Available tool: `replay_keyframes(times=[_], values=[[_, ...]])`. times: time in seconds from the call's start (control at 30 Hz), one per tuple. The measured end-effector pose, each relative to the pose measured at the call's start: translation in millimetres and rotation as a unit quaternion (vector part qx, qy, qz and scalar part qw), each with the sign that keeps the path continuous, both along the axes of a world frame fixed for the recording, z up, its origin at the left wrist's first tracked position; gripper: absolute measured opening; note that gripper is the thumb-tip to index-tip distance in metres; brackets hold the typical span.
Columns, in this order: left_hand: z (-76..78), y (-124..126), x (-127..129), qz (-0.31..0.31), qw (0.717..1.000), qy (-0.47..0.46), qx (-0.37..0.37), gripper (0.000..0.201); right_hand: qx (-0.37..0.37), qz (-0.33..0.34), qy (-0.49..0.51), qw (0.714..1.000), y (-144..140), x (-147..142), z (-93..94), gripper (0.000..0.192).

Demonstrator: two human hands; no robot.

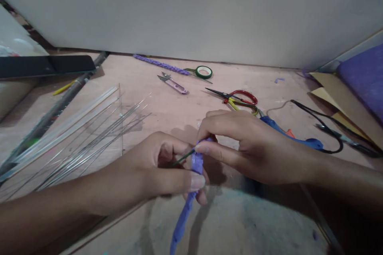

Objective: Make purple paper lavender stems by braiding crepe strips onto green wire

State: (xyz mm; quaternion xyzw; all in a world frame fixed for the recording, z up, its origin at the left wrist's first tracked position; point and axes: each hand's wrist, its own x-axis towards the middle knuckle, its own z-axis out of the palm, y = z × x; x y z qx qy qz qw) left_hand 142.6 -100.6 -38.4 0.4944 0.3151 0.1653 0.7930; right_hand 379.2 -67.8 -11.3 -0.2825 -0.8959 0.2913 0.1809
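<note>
Hands meet low over the middle of the wooden table (179, 107) in the head view, both closed on a purple strip (196, 165) of soft material. The left hand (161, 169) pinches the strip between thumb and fingers just below its top end, and the rest of the strip hangs down from that grip toward the near edge of the picture. The right hand (239, 143) comes in from the right, its fingertips closed on the strip's top end, where a thin dark green wire (183, 157) pokes out to the left between the two hands. Left of the hands lies a fan of thin metal wires (98, 139) beside clear plastic sleeves (60, 129). Farther back sit a purple braided cord (158, 63), a roll of green tape (204, 72), pink thread snips (173, 83) and red-handled scissors (239, 99). Just beyond the right hand lies a blue-handled tool (287, 133), with black scissors (332, 131) well to its right.
</note>
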Motion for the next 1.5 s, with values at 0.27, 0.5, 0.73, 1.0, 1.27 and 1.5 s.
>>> replay_keyframes(times=[0.27, 0.5, 0.73, 1.0, 1.27, 1.5], values=[[-4.4, -1.4, -1.4, -0.004, 0.999, -0.034, 0.011, 0.016, 0.015, 0.02, 0.045, 0.999, -1.8, 5.5, -2.7, 0.019], [-4.8, -2.9, -0.3, -0.009, 0.999, -0.047, 0.011, 0.015, 0.012, 0.023, 0.054, 0.998, -2.3, 6.6, 0.6, 0.015], [-6.9, -5.3, 0.5, 0.002, 0.997, -0.066, 0.044, 0.015, -0.008, 0.008, 0.076, 0.997, -7.1, 5.1, 5.3, 0.007], [-6.6, -2.3, -2.8, -0.04, 0.997, -0.064, 0.027, 0.019, -0.028, 0.012, 0.131, 0.991, -8.9, 5.6, 3.3, 0.003], [-5.2, 0.0, -2.3, -0.045, 0.996, -0.067, 0.043, 0.021, -0.035, 0.031, 0.185, 0.982, -7.2, 6.4, -2.0, 0.004], [-6.1, -0.2, -2.6, -0.057, 0.996, -0.065, 0.022, 0.02, -0.061, 0.047, 0.173, 0.982, -6.4, 6.3, 2.1, 0.004]])
